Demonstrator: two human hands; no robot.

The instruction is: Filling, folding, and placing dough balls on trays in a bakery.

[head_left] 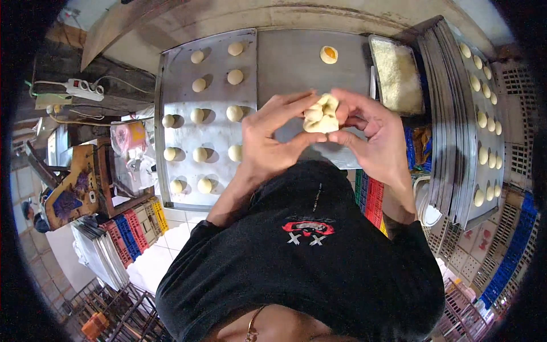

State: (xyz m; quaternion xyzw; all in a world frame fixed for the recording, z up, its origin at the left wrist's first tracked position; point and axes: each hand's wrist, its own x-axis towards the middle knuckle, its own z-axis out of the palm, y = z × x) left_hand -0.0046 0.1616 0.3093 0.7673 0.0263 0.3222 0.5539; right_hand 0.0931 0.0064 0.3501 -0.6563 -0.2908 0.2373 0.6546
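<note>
Left hand (pixel 265 131): half-curled, thumb below and fingers above, has hold of the left edge of a creased dough piece (pixel 322 121). Right hand (pixel 377 126): same kind of part-closed grip on the right edge, thumb tip just beside the left one. Dough piece is off the surface, between both hands, in front of the black shirt (pixel 364 268); edges uneven and folded, inside hard to make out. Beyond it, a filled bun (pixel 329 55) with orange top sits alone on the middle tray (pixel 290 60). Left tray (pixel 179 85): dough balls (pixel 235 76) in rows. Right of middle: shallow pan (pixel 396 74) of pale shreds, then a tray stack (pixel 444 125) with more balls beside it.
</note>
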